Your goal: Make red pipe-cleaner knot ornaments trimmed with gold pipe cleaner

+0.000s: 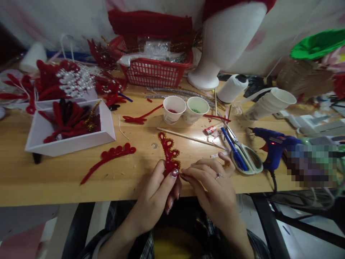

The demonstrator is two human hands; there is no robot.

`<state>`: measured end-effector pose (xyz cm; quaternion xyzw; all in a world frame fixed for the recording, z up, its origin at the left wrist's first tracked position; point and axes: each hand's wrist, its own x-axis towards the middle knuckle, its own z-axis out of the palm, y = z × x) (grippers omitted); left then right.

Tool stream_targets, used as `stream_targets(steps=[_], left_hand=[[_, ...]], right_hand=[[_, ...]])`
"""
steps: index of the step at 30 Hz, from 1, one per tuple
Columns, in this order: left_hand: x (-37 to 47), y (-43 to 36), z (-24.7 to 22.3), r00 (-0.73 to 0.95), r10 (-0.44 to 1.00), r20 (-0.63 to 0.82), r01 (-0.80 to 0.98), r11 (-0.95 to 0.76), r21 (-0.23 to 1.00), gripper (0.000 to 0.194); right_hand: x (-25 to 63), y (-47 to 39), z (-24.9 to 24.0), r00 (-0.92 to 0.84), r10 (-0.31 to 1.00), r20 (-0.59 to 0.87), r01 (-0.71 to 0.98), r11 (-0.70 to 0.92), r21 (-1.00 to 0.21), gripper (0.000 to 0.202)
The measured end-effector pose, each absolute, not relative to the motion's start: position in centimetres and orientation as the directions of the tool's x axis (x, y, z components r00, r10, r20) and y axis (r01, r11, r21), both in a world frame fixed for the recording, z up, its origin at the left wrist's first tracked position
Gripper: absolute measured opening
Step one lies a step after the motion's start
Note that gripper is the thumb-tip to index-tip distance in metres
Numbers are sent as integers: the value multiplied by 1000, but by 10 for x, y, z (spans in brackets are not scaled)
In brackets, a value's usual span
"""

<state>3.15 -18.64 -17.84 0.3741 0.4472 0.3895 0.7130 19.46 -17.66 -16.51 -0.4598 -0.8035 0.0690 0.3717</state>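
A red fuzzy looped piece with a gold beaded edge stands up from my left hand, whose thumb and fingers pinch its lower end. My right hand is at the right side of that lower end, its thumb and index fingertips closed on the gold edging. The ring finger of the right hand wears a ring. Another red looped piece lies on the table to the left. A thin wooden stick lies just behind the hands.
Two paper cups with small beads stand behind the stick. A white box of red pieces is at left, a red basket behind. Scissors, a blue pen and a blue glue gun lie right. A white foam head stand rises behind.
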Motion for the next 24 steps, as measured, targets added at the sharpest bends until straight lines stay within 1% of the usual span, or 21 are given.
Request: stream_targets(steps=[5,11,20,24], left_hand=[[33,-184,-179,323,871,-371,-221,450,865,29],[33,-184,-178,328,873,-362,-203,440,875,33],[31,-183,-175,356,856,-374,-178,455,873,31],[28,-184,-179,413,845,-339,-182,441,879,30]], right_hand=[[202,-180,-165,-361,785,503,674,592,-441,19],[205,-180,-165,-401,770,497,645,622,-444,22],[207,-176,-159,-383,762,522,651,624,-432,16],[203,-177,-160,-367,758,539,661,620,-422,18]])
